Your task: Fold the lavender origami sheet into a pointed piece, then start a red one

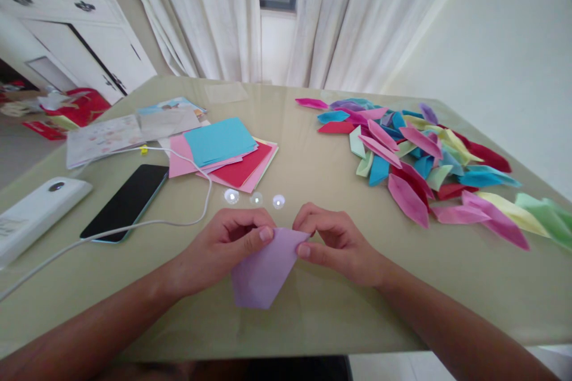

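Between my two hands is a folded sheet of purple paper, tilted near the table's front edge. My left hand pinches its upper left edge, thumb on the near face and fingers behind. At the pointed upper right corner, my right hand grips the paper between thumb and fingers. Just beyond the hands lie three bright round spots in a row. Farther back is a stack of coloured paper, with blue sheets on top and a red sheet and pink ones beneath.
Many folded paper pieces in several colours are heaped on the right of the table. To the left lie a black-screened phone, a white power bank, a white cable and printed booklets. White curtains hang behind.
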`<action>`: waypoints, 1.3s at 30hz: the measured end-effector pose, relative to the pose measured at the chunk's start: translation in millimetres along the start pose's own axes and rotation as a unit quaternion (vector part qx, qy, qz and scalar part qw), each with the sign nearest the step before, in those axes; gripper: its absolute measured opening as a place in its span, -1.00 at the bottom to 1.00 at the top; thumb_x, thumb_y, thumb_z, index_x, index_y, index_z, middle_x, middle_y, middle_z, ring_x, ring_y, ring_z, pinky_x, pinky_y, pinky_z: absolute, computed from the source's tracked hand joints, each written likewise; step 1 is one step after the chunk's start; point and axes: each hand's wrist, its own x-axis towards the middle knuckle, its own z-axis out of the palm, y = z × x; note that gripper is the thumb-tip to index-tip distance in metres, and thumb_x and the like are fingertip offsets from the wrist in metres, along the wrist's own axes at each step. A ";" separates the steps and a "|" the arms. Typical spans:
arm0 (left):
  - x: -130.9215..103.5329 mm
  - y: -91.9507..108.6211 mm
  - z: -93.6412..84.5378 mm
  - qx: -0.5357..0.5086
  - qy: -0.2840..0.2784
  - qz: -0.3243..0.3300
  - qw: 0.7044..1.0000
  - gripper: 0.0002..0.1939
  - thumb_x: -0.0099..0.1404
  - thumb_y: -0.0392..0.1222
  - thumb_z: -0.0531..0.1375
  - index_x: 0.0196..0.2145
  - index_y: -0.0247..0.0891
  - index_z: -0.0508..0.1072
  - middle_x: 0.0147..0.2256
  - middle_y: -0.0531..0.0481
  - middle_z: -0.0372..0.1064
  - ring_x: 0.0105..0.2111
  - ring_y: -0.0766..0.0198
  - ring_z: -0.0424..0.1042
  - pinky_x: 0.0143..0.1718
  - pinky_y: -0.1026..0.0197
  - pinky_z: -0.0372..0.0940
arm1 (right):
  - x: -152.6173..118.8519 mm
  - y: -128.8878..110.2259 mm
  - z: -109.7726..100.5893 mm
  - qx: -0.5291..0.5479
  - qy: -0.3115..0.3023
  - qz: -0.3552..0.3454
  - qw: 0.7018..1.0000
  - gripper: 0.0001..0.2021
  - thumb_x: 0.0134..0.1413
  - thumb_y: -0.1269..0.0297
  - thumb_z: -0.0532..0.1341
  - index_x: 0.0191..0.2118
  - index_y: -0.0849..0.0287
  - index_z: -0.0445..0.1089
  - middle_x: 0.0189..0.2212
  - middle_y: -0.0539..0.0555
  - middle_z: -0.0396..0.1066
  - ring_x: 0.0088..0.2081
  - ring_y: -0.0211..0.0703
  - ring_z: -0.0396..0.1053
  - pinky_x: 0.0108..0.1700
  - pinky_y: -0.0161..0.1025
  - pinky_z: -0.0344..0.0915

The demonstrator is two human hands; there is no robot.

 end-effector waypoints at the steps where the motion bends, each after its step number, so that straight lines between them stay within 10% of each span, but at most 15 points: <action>1: -0.4 -0.7 0.4 -0.012 -0.007 -0.011 1.000 -0.60 0.46 0.10 0.27 -0.37 -0.29 0.55 -0.41 0.02 0.33 -0.44 0.34 0.23 -0.47 0.31 0.08 | 0.2 0.5 0.0 0.002 0.001 0.000 1.000 -0.90 0.27 0.25 0.41 -0.27 0.14 0.59 -0.28 0.05 0.45 -0.22 -0.17 0.39 -0.13 -0.19 0.30; 28: -1.3 -2.6 6.2 -0.105 0.041 -0.024 0.993 -0.78 0.29 -0.04 0.45 -0.27 -0.24 0.61 -0.42 0.02 0.49 -0.49 0.36 0.40 -0.51 0.38 0.24 | -1.3 1.3 -0.4 0.031 0.008 0.018 0.999 -0.81 0.30 0.15 0.38 -0.29 0.15 0.55 -0.30 0.05 0.42 -0.24 -0.16 0.37 -0.16 -0.19 0.28; 39: -0.1 8.3 9.8 0.065 0.037 0.114 0.991 -0.98 0.39 -0.20 0.39 -0.21 -0.10 0.66 -0.31 0.04 0.47 -0.31 0.30 0.44 -0.32 0.29 0.28 | 0.4 2.4 -0.1 0.021 -0.012 0.022 0.999 -0.78 0.27 0.12 0.40 -0.33 0.15 0.57 -0.34 0.03 0.42 -0.26 -0.17 0.38 -0.16 -0.20 0.30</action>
